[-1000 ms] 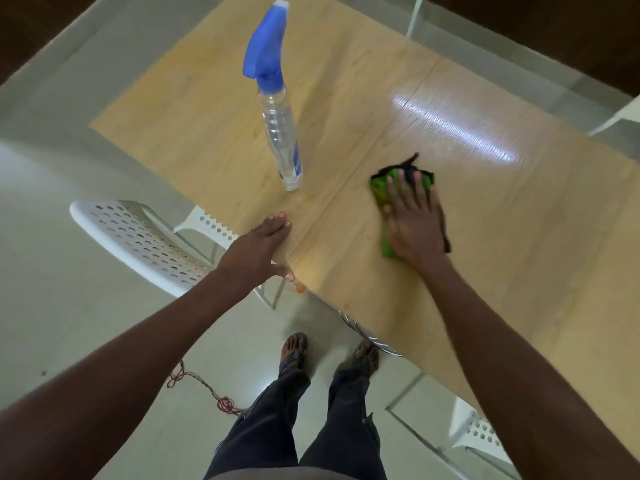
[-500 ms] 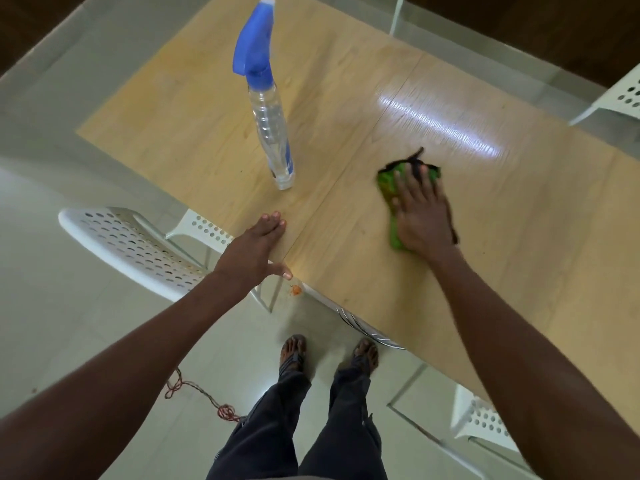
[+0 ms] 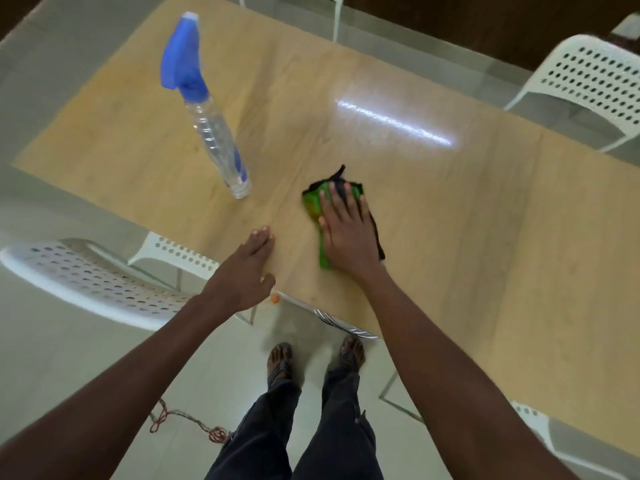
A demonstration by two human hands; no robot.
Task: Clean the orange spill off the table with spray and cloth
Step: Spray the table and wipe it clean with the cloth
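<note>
Flat-palmed, the right hand (image 3: 348, 233) presses the green cloth (image 3: 313, 206) onto the table (image 3: 485, 220) with straight fingers, while the left hand (image 3: 242, 275) rests open at the near edge, just above an orange smear (image 3: 275, 298). Soft and limp, the cloth probably bunches unless pressed from above; the spray bottle (image 3: 211, 126) stands upright nearby, likely light, best gripped at its neck.

right hand (image 3: 348, 233) | slid cloth (image 3: 313, 204) nearer table edge, toward left hand (image 3: 242, 271)
</note>
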